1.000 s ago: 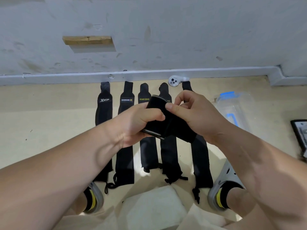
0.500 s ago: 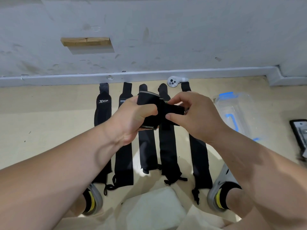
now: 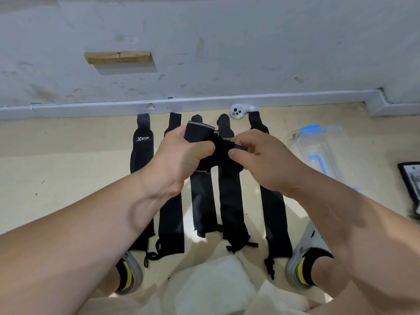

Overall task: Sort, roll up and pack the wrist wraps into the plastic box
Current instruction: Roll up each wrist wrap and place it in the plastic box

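Wrist wraps (image 3: 230, 201), five black strips, lie flat side by side on the floor (image 3: 68, 155) at mid-frame; the leftmost reads XTEP. To their right, at the right of the frame, the clear plastic box (image 3: 327, 155) with blue clips sits near the last strip; what it holds cannot be made out. Above the row, at the frame's centre, the left hand (image 3: 179, 160) curls its fingers round a rolled wrap (image 3: 200, 142), black with a grey edge. The right hand (image 3: 261, 160), just beside it, pinches the roll's loose tail between thumb and forefinger.
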